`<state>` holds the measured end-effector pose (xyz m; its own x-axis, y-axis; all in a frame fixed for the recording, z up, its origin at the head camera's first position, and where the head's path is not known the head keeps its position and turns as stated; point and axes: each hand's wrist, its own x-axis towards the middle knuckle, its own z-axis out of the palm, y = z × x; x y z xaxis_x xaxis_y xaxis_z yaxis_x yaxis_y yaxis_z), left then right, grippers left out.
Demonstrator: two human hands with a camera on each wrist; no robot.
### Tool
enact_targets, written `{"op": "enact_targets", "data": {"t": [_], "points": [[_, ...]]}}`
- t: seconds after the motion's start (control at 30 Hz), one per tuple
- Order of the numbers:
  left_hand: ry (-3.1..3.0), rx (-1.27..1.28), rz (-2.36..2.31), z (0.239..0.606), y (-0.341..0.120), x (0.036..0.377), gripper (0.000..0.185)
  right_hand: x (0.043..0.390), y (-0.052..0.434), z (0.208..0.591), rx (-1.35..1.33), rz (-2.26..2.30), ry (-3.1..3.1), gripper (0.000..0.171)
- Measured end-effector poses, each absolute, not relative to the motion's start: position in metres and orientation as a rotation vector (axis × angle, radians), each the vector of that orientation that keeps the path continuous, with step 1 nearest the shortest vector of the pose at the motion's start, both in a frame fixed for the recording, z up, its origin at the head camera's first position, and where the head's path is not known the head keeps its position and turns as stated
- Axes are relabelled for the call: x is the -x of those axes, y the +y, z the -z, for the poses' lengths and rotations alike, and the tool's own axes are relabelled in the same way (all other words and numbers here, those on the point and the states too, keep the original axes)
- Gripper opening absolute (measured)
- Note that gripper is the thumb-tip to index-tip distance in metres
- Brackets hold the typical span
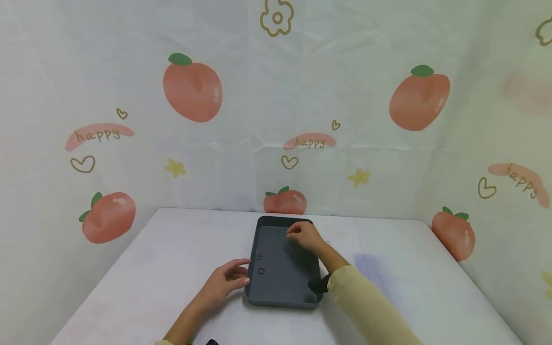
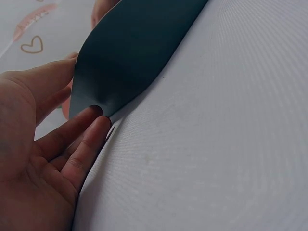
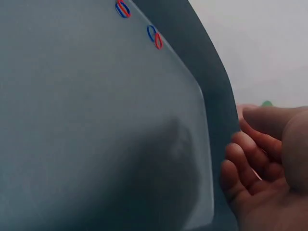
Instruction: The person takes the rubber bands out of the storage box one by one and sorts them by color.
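On the white table (image 1: pixel 172 268), head view: 1 dark grey tray (image 1: pixel 282 287), rectangular with rounded corners, set near the middle of the surface and in front of a peach-printed backdrop (image 1: pixel 194 91). Inside the tray, near its left wall, lie 2 small rubber bands (image 1: pixel 260 263), one just behind the other. Left hand (image 1: pixel 224 282) rests on the table with fingers extended and relaxed, fingertips touching the tray's left outer wall. Right hand (image 1: pixel 304 235) hangs over the tray's far right part, fingers bent and drawn together at the tips; whether anything is pinched cannot be told. A cream sleeve (image 1: pixel 366 306) covers the right forearm. Left wrist view: the left hand (image 2: pixel 43 159) lies flat and spread, 2 fingertips (image 2: pixel 96 127) against the base of the tray wall (image 2: pixel 130 53), thumb up beside the rim. Right wrist view: the tray floor (image 3: pixel 96 120) fills the frame, with the 2 rubber bands (image 3: pixel 154 36), each red and blue, by the far edge; the right hand (image 3: pixel 264 163) shows loosely curled fingers beside the rim, nothing visible between them.
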<state>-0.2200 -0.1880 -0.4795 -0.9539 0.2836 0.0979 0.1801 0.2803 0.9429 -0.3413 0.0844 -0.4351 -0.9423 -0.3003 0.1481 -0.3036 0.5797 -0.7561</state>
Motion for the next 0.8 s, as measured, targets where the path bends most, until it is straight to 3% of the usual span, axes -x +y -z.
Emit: {"op": "enact_targets", "data": {"t": [0.2, 0.8], "points": [[2.428, -0.41, -1.782, 0.481, -0.189, 0.22, 0.051, 0.34, 0.075, 0.442, -0.74, -1.319, -2.826, 0.009], [2.437, -0.448, -1.78, 0.48, -0.188, 0.221, 0.051, 0.337, 0.038, 0.457, -1.006, -1.313, -2.885, 0.019]]}}
